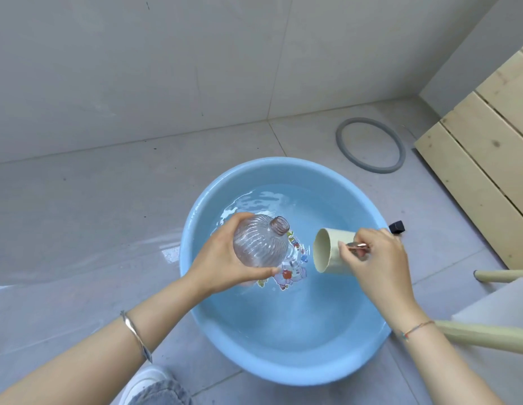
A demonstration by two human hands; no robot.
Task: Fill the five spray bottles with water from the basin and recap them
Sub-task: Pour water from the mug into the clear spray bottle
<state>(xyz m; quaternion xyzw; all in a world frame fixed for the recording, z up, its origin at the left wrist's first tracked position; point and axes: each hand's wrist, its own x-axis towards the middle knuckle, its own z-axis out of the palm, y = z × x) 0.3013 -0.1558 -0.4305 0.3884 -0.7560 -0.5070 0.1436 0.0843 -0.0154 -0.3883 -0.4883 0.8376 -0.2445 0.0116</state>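
Over the basin [201,311], the left hand [225,258] gripped an uncapped, seemingly empty bottle [258,244]; the right hand [377,258] clasped a cup [327,252]. Filling looked barely begun.

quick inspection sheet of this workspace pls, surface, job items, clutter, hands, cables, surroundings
surface: grey tiled floor, wet sheen left of the basin
job's things: round light-blue plastic basin holding water; clear ribbed plastic bottle, uncapped, tilted over the basin; cream cylindrical cup on its side, mouth facing the bottle; one black cap behind the basin rim
clutter: grey rubber ring lying on the floor
grippers: left hand grips the bottle; right hand holds the cup
cables: nothing seen
surroundings: pale tiled wall; light wooden slats on the right
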